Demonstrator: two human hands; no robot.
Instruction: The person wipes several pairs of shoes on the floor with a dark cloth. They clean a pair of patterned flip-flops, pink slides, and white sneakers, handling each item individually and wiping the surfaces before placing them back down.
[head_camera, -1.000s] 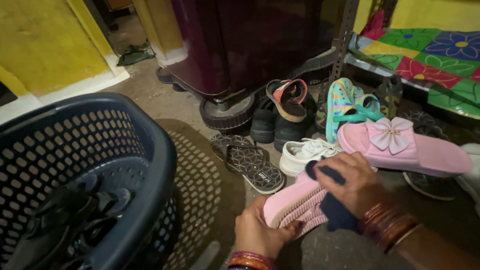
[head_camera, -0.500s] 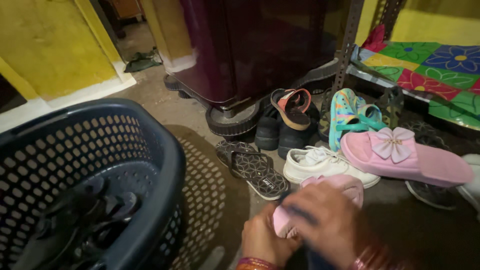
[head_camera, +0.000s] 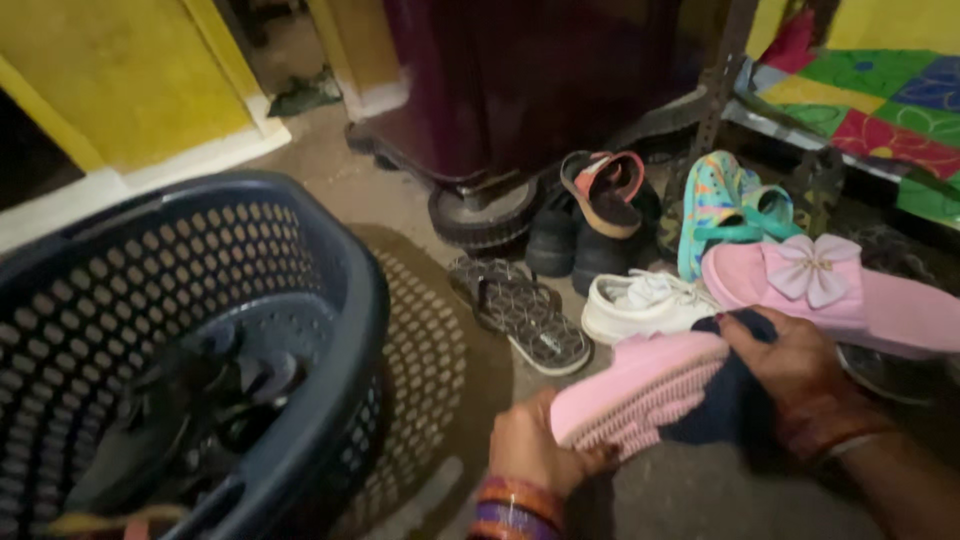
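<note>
Gripping the pink slipper (head_camera: 640, 390) by its heel, left hand (head_camera: 530, 450) steadies it while right hand (head_camera: 790, 365) presses a dark cloth (head_camera: 715, 415) on the sole, mid-wipe.

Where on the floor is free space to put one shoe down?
Bare floor lies between the basket and the dark cabinet. Right of the patterned sandal it is crowded: white sneaker, pink slipper, black shoes.

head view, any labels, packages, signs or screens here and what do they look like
Label: small pale oblong patch printed on the heel of the dark patterned flip-flop lying on the floor beside the white sneaker; its marks are too small to make out.
No packages, signs or screens show.
</note>
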